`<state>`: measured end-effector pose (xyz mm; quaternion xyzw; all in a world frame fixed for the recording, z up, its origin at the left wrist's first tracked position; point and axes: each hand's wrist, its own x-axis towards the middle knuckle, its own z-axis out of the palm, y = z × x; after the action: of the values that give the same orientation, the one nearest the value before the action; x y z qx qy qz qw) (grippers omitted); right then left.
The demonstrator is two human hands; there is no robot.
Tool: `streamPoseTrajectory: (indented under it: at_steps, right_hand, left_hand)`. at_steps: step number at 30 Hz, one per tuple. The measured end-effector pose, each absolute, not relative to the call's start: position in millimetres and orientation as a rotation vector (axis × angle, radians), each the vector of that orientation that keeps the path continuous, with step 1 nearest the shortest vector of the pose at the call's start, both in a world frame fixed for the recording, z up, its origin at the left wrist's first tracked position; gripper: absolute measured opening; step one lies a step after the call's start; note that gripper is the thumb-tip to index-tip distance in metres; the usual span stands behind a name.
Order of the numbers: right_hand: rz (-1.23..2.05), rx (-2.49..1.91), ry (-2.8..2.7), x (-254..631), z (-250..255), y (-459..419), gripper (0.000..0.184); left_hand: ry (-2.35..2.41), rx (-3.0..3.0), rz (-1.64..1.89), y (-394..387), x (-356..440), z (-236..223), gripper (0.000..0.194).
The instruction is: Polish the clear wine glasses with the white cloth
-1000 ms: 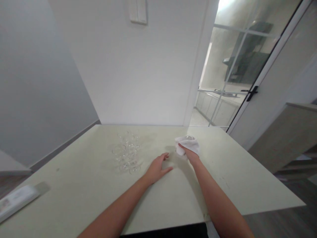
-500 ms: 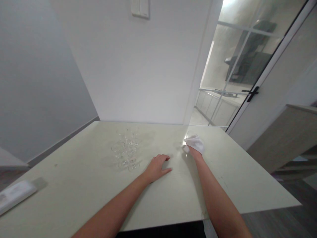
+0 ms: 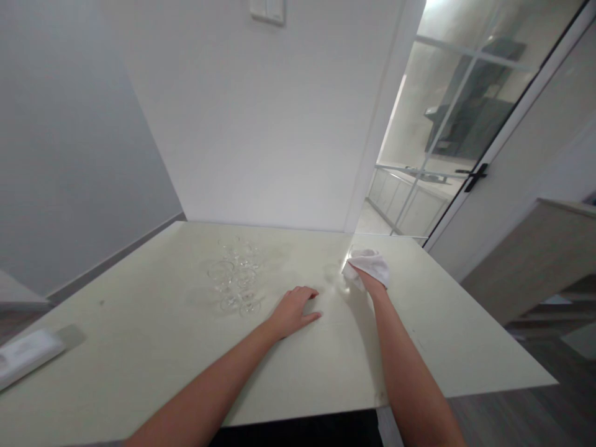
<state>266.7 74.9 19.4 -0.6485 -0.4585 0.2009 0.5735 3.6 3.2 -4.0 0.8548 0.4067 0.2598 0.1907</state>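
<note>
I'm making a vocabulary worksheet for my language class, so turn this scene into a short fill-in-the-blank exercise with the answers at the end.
The right hand grips a cloth whose colour is ____.
From the wearer's viewpoint, the clear glassware stands to the ____ of the left hand.
The door handle is coloured ____.

Missing words: white; left; black.

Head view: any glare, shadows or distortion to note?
Head view: bright glare at the edge of the white cloth; a soft shadow beside the right arm, on the table; clear glasses show only faint edges; the door leans, probably wide-angle distortion.
</note>
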Motion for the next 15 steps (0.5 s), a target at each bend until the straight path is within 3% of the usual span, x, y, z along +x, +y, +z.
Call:
streamPoseTrajectory:
  at_steps: [8,15]
  right_hand:
    - [0.431,-1.534,-1.099,280.2,22.9,77.3,0.030]
    - [0.524,-1.364,-1.124,282.7,21.6,79.8,0.023]
  left_hand:
    - [1.129,2.365,0.827,1.8,8.0,-6.5,0.041]
    - [1.021,2.209,1.137,49.8,81.3,26.8,0.053]
